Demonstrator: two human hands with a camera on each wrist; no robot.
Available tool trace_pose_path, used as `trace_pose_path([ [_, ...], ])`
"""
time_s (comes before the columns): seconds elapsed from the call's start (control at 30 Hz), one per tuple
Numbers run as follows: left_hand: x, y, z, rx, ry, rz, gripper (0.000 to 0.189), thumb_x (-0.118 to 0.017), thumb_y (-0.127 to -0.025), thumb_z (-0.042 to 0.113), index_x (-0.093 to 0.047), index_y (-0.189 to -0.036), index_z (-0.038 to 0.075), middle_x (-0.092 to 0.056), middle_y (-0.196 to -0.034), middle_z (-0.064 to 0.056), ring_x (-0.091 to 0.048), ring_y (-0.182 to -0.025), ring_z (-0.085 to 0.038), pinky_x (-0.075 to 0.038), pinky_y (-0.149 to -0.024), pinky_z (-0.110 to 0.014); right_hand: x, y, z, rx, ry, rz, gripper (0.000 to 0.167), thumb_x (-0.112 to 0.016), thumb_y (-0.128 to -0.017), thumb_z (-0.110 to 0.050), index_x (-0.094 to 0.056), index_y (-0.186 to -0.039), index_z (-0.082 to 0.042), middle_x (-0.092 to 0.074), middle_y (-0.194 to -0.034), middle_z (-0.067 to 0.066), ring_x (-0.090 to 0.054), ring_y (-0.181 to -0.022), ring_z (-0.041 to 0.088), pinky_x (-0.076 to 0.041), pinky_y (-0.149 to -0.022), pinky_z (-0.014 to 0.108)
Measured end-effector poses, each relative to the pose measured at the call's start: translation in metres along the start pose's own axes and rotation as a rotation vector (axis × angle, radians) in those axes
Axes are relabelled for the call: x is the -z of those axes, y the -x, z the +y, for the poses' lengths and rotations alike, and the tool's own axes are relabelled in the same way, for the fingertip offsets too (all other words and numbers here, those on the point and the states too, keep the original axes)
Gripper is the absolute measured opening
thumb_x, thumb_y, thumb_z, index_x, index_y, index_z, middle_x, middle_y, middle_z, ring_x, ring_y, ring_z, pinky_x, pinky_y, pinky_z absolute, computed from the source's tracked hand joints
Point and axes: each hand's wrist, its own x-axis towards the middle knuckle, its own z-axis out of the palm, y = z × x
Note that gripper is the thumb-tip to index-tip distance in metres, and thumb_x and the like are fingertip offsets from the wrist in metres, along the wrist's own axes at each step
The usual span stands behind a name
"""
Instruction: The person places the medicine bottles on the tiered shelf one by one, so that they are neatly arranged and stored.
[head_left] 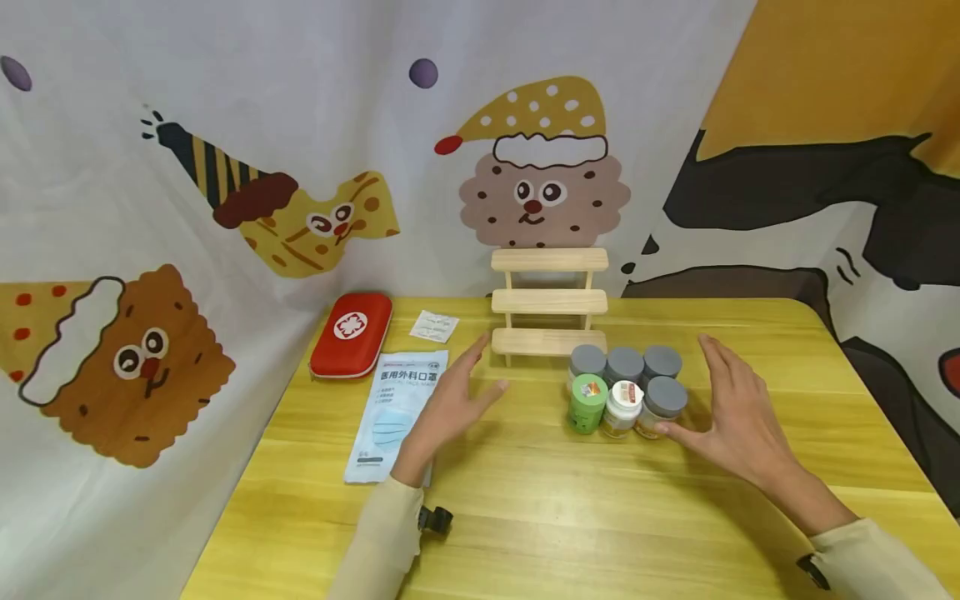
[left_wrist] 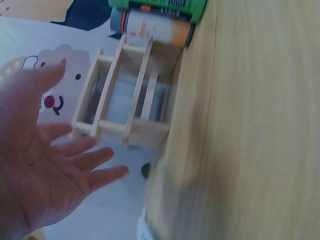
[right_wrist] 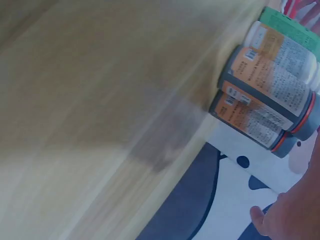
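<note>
My left hand [head_left: 453, 404] hovers over the face mask packet [head_left: 396, 412] with its fingers spread, holding nothing. In the left wrist view the left hand [left_wrist: 45, 165] has its palm showing, apart from the wooden three-step rack [left_wrist: 120, 90]. My right hand [head_left: 738, 421] is held just right of a cluster of bottles, its fingers extended. Its thumb is close to the front grey-capped bottle [head_left: 665, 397]; I cannot tell whether they touch. Beside that stand a white-capped bottle [head_left: 622, 408] and a green bottle [head_left: 588, 404]. Three more grey-capped bottles [head_left: 625, 364] stand behind.
Behind the bottles, the pale wooden rack [head_left: 549, 340] stands at the table's back edge. A red first-aid case [head_left: 351, 335] and a small white sachet [head_left: 434, 327] lie at the back left of the wooden table [head_left: 562, 517]. A cartoon-printed cloth [head_left: 337, 125] hangs behind.
</note>
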Motion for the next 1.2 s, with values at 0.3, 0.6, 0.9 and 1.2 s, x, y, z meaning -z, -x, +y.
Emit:
trace_pose_path([
  [0.3,-0.021,-0.017,0.004,0.186,0.369,0.134,0.072,-0.065,-0.106,0.042,-0.035,-0.165,0.013,-0.043,-0.167,-0.015,-0.042,-0.156,-0.032,-0.041,-0.13,-0.049,-0.004,-0.001,-0.008,0.014,-0.082,0.089,0.136,-0.096,-0.061,-0.05,-0.022,-0.169,-0.015,-0.035,-0.165,0.028,-0.039,-0.14,0.054,-0.037,-0.112,0.075],
  [0.6,-0.039,-0.034,0.003,0.416,0.669,0.284,0.066,-0.066,-0.106,0.031,-0.039,-0.161,0.009,-0.046,-0.159,-0.022,-0.055,-0.142,-0.039,-0.054,-0.118,-0.05,-0.005,-0.002,-0.014,0.028,-0.148,0.12,0.126,-0.091,-0.069,-0.055,-0.025,-0.168,-0.013,-0.039,-0.16,0.029,-0.039,-0.138,0.053,-0.039,-0.107,0.064],
  [0.9,-0.045,-0.047,-0.008,0.522,0.875,0.265,0.046,-0.062,-0.109,0.021,-0.05,-0.151,0.008,-0.064,-0.14,-0.019,-0.07,-0.124,-0.036,-0.064,-0.104,-0.043,-0.006,-0.002,-0.016,0.067,-0.172,0.159,0.119,-0.077,-0.079,-0.074,-0.027,-0.167,-0.011,-0.044,-0.156,0.029,-0.04,-0.135,0.052,-0.037,-0.107,0.051],
  [1.2,-0.045,-0.054,-0.012,0.607,0.894,0.324,0.029,-0.066,-0.107,0.022,-0.067,-0.133,0.011,-0.077,-0.12,-0.011,-0.078,-0.107,-0.024,-0.066,-0.07,-0.026,-0.007,-0.003,-0.02,0.098,-0.185,0.174,0.118,-0.066,-0.083,-0.084,-0.029,-0.166,-0.008,-0.045,-0.154,0.029,-0.039,-0.134,0.052,-0.035,-0.112,0.044],
])
